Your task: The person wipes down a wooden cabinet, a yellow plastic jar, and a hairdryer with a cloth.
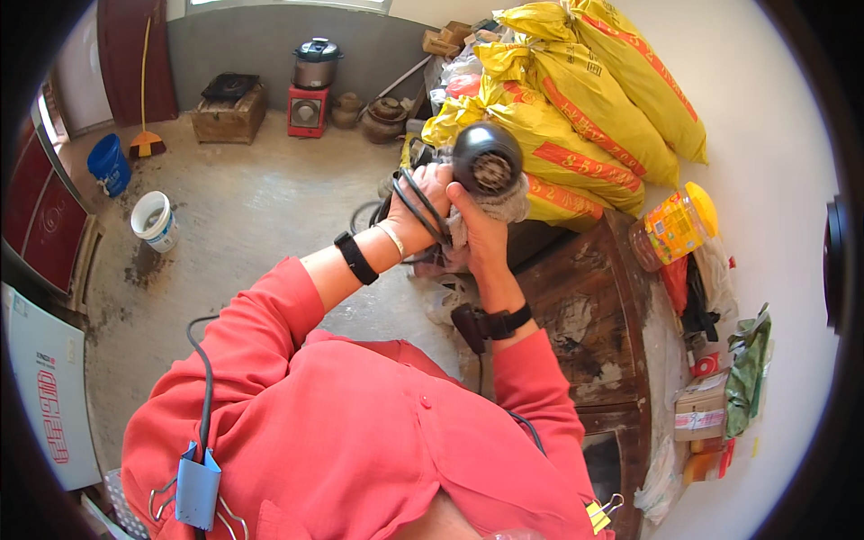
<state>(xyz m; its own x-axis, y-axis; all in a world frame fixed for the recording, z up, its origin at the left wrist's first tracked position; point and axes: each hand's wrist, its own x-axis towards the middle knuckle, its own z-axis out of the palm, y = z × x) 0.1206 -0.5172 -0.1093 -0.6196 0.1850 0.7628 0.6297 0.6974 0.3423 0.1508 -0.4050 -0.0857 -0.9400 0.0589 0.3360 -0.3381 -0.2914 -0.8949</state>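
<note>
What looks like a black hair dryer is held up in front of me, its round, dusty-looking grille facing the camera. My left hand is closed beside it, apparently around the handle, which is mostly hidden. Loops of black power cord run over the back of this hand. A crumpled greyish cloth is bunched under the dryer, and my right hand grips it against the body with the thumb pointing up. Black straps circle both wrists.
Stacked yellow sacks lean by the wall beyond my hands. A worn wooden cabinet stands at right, near a yellow-lidded jar. On the concrete floor are a white bucket, a blue bucket and a red heater beneath a cooker.
</note>
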